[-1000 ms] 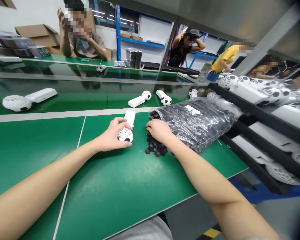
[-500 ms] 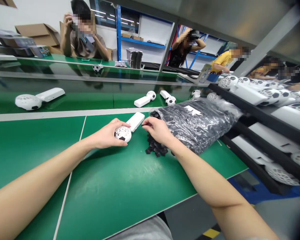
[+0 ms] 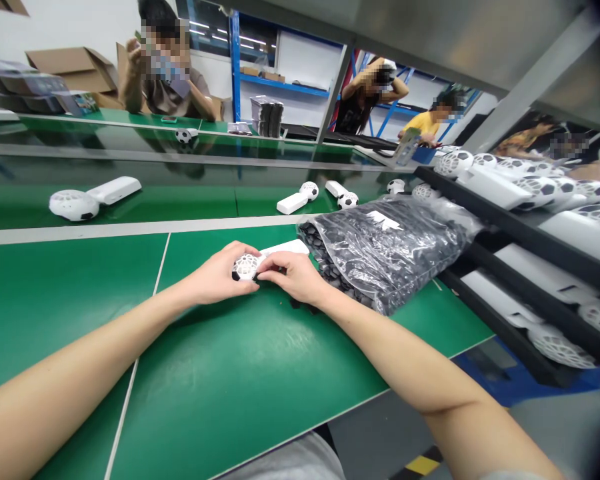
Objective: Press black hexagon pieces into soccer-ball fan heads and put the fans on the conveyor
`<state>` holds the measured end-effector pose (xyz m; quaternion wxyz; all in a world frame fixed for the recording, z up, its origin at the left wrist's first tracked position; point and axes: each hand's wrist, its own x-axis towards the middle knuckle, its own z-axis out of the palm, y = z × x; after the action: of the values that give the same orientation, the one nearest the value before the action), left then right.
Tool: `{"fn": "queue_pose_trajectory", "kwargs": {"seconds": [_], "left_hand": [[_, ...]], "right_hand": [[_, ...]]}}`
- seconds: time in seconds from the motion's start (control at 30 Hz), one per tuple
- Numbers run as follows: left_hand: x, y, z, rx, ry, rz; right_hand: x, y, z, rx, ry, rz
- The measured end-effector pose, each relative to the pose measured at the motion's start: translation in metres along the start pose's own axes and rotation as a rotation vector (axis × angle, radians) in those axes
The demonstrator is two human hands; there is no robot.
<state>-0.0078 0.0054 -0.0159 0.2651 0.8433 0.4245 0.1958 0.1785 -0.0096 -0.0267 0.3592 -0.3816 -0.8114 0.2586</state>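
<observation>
A white fan-like piece with a round football-patterned head (image 3: 246,267) lies in my left hand (image 3: 219,272), whose thumb and fingers wrap its left side. Its white handle (image 3: 293,247) points right, partly behind my right hand (image 3: 295,275). The right fingertips are pinched at the head's right edge, with a small dark piece just visible between them. Beside my right wrist, a clear plastic bag (image 3: 395,247) full of black pieces lies with its mouth facing left. Some loose black pieces (image 3: 300,304) show under the right hand.
More football-headed pieces lie on the green belt (image 3: 190,200) beyond a pale strip. At the right, a dark rack (image 3: 510,220) holds many white pieces. Across the belt sits a person (image 3: 165,87); other people are farther back.
My right hand has moved left from beside the handle to the head's edge. The held piece has turned so its handle points more to the right. Pieces on the belt have shifted right.
</observation>
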Motion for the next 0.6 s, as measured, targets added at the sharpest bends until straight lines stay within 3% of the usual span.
{"fn": "queue_pose_trajectory", "kwargs": {"seconds": [0.17, 0.6], "left_hand": [[0.0002, 0.0012, 0.0050, 0.005, 0.078, 0.021], [0.0007, 0.0034, 0.0052, -0.023, 0.060, -0.001]], "right_hand": [[0.0003, -0.0003, 0.0031, -0.035, 0.027, 0.036], [0.0026, 0.0011, 0.0023, -0.071, 0.007, 0.163]]}}
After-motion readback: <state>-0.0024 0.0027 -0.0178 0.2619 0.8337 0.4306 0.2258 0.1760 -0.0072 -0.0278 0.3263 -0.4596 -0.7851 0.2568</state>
